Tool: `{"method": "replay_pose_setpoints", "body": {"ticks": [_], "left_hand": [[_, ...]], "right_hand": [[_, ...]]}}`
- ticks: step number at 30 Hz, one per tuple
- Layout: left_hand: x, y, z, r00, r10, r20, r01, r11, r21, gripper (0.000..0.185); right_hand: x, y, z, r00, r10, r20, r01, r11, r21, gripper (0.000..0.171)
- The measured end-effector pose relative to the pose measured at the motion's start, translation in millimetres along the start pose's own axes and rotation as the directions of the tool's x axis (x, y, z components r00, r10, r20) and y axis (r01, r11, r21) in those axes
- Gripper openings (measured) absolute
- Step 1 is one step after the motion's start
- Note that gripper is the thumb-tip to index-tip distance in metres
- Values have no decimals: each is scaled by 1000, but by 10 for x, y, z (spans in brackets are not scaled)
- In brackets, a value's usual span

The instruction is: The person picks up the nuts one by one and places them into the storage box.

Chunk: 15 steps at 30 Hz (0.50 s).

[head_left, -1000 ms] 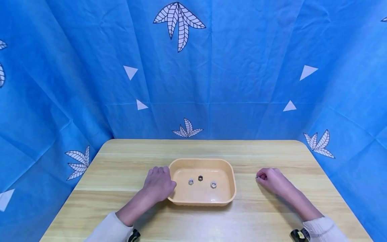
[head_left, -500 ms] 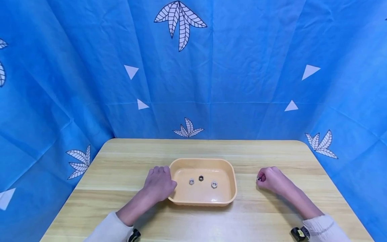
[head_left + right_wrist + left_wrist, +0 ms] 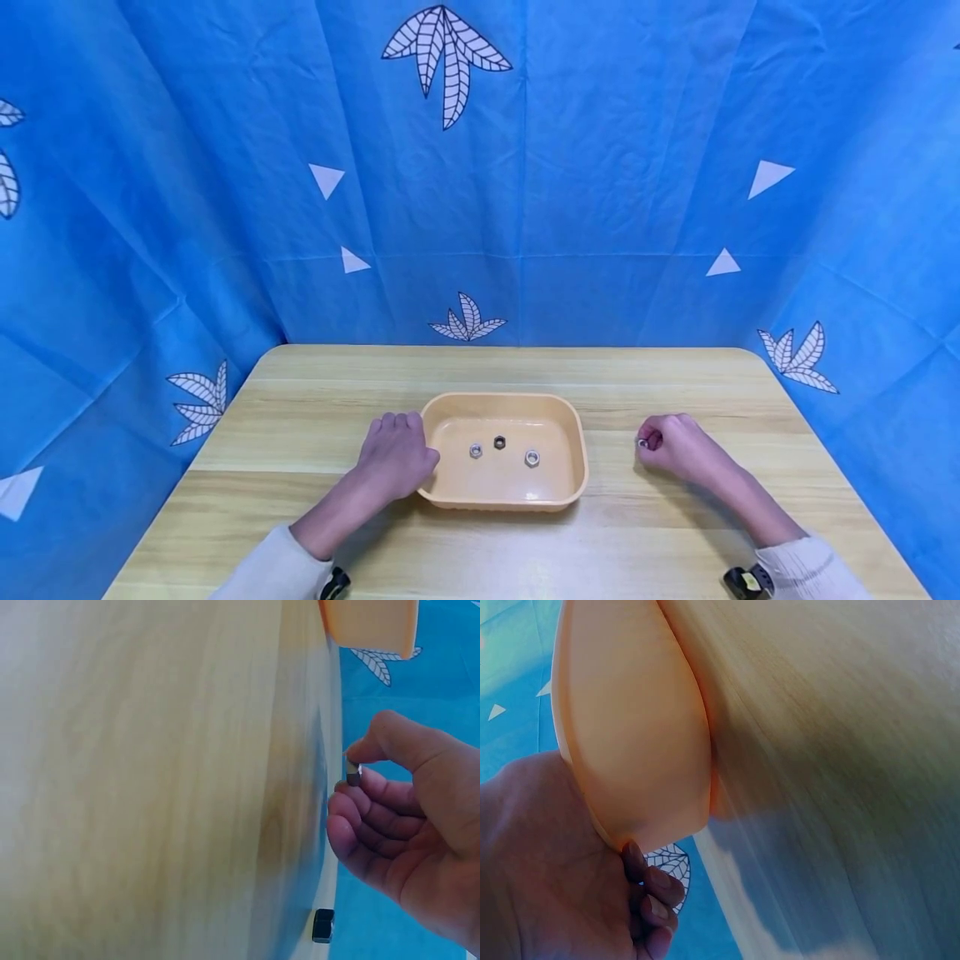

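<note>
In the head view a peach plastic tray (image 3: 502,492) stands on the wooden table. Two silver hex nuts (image 3: 532,458) and one dark hex nut (image 3: 499,442) lie apart on its floor. My left hand (image 3: 396,458) grips the tray's left rim; the left wrist view shows the fingers (image 3: 658,907) curled at the tray's corner. To the tray's right, my right hand (image 3: 678,450) pinches a small metal nut (image 3: 353,773) between thumb and fingertips, close over the tabletop. The other fingers of that hand are loosely curled.
A dark block (image 3: 323,925) that looks like a nut shows below the right hand in the right wrist view. Blue patterned cloth (image 3: 517,208) hangs behind and at both sides of the table (image 3: 510,367). Bands with small devices (image 3: 742,582) sit at both wrists.
The right hand's fingertips have shifted slightly, turning the pinched nut a little. The left hand, the tray and the nuts in it stay as they were.
</note>
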<state>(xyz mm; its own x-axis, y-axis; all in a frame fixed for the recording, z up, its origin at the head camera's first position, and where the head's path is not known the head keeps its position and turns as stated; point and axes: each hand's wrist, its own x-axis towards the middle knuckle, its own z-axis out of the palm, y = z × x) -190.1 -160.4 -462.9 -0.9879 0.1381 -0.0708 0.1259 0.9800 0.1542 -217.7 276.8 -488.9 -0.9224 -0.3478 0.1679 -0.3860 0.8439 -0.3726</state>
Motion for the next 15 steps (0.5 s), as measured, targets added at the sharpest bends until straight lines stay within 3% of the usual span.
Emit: {"method": "replay_pose_setpoints", "body": {"ticks": [15], "left_hand": [[5,11,3,1000,1,10,-1,1000,20,36]], "right_hand": [[27,-44,-76,999,-23,-36,27,994,103,13]]}}
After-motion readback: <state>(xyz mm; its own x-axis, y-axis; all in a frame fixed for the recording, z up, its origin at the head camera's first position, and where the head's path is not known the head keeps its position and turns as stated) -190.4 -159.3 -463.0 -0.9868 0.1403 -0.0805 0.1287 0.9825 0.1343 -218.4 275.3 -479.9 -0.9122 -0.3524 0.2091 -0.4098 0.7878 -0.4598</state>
